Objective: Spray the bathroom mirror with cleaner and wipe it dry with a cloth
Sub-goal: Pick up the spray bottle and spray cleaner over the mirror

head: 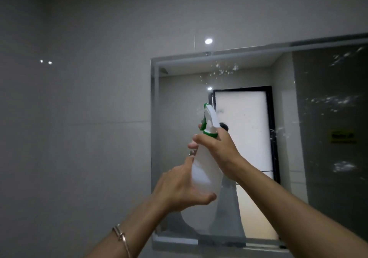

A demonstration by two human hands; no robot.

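Observation:
A white spray bottle [206, 170] with a green-and-white trigger head is held up in front of the wall mirror [322, 118]. My right hand [218, 150] grips its neck, fingers round the trigger. My left hand [183, 188] cups the bottle's lower body from the left. The nozzle points up and left toward the glass. Droplets speckle the mirror near its top edge and across its right half. No cloth is in view.
Grey tiled wall [79, 108] fills the left and top. The mirror reflects a bright frosted door [242, 126] in a black frame and a ceiling light. A bracelet sits on my left wrist. A narrow ledge [175, 239] runs under the mirror.

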